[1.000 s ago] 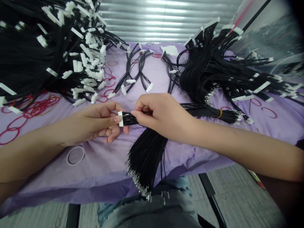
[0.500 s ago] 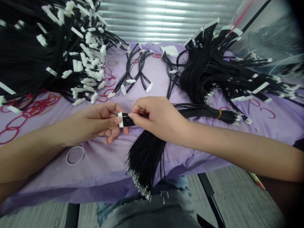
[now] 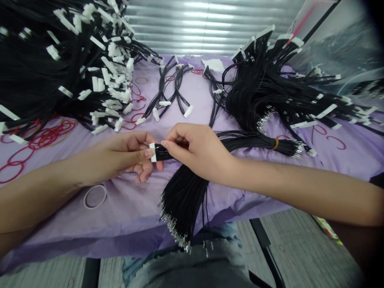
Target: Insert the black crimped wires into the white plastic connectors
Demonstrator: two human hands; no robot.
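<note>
Since the strands are thin and limp, the black wire bundle (image 3: 183, 202) should handle as light and soft, sagging wherever it lacks support. The white connector housing (image 3: 153, 152) appears to be small, stiff plastic and is probably the firmest place to take hold. The left hand (image 3: 118, 157) is partly closed, its thumb pressed against the housing and its other fingers curled loosely behind; it seems to have hold of the housing, though the far side of the grip is hidden. The right hand (image 3: 195, 150) sits just right of the housing, its fingertips closed on the wires directly behind it. Below that hand, the strands fan down toward the person's lap and end in bright crimped terminals (image 3: 176, 236). Another run of wire, tied with an orange rubber band (image 3: 275, 144), extends right from the hand across the lavender cloth (image 3: 126, 228). Whether it belongs to the same bundle cannot be told.
</note>
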